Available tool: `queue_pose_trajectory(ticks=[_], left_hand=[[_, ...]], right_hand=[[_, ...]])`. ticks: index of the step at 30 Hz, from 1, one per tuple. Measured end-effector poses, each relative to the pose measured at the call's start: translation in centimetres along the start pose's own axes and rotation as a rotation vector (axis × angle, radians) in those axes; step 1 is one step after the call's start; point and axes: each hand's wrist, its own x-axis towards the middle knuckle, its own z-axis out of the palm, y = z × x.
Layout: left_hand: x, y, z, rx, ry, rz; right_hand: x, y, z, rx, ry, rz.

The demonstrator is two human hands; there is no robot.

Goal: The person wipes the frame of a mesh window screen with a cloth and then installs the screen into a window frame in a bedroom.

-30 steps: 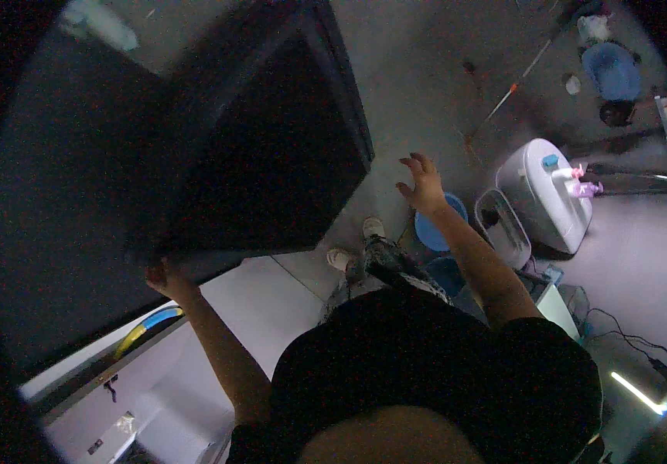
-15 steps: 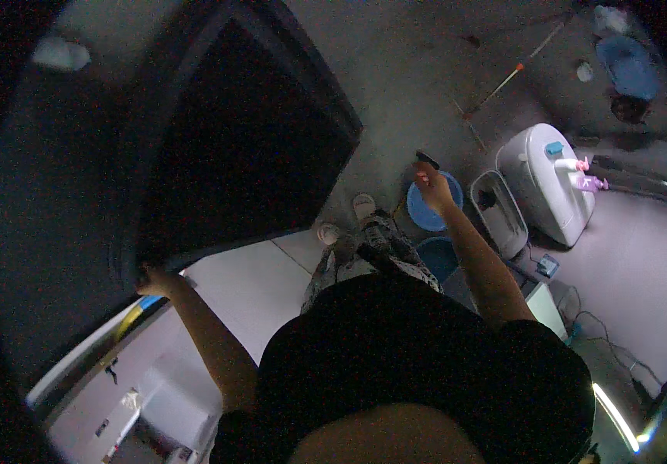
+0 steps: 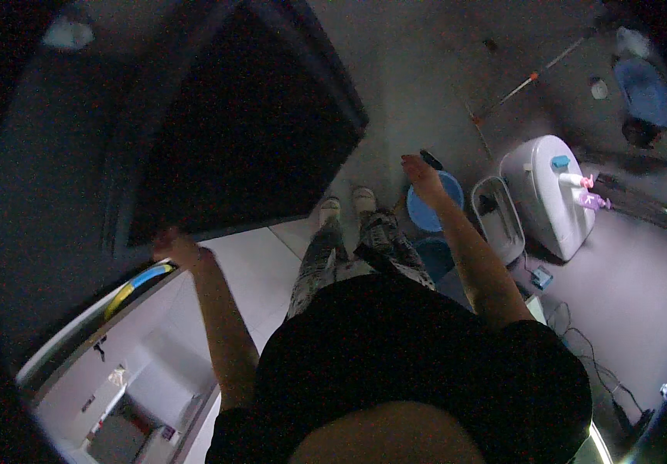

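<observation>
My left hand (image 3: 181, 249) is at the lower edge of a large dark door-like panel (image 3: 248, 131). Its fingers are smeared by motion, and whether they touch the panel cannot be made out. Just below it, a curved yellow and blue strip (image 3: 140, 283) runs along a pale edge. My right hand (image 3: 424, 184) hangs in the air with its fingers stretched out and nothing visible in it. Under that hand lies a round light-blue basin (image 3: 443, 210). A small dark object (image 3: 431, 159) shows just beyond the fingers, too dim to name.
To the right stands a rounded white unit (image 3: 544, 197) bearing pump bottles (image 3: 592, 201), beside a grey oblong tub (image 3: 499, 220). A darker blue basin (image 3: 435, 257) sits near my legs. Cables (image 3: 600, 367) trail at the lower right. A thin pole (image 3: 534, 77) crosses the far right.
My left hand has come away from the panel's edge strip, moving right and farther ahead. My right hand has shifted slightly left. My feet have moved and the view has turned a little.
</observation>
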Motion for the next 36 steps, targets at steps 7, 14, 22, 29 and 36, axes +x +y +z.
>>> queue_pose_trajectory(ticks=[7,14,22,29,36], left_hand=[[-14.4,3.4,15.2,0.294,-1.118,-0.450],[-18.9,4.3,17.1,0.372,-1.695,-0.469],[-22.6,0.5,19.5,0.422,-2.007,-0.517],[-28.3,-0.7,19.6,0.380,-2.213,-0.602],[-29.6,-1.4,19.8,0.421,-2.270,-0.649]], right_hand=[[-0.8,4.1,3.3,0.685,0.066,0.051],[-9.2,-2.0,6.9,0.477,0.440,0.131],[-17.4,3.7,7.1,0.572,0.866,0.321],[-27.2,4.9,7.7,0.981,1.447,0.259],[-30.2,6.6,8.3,0.974,1.577,0.323]])
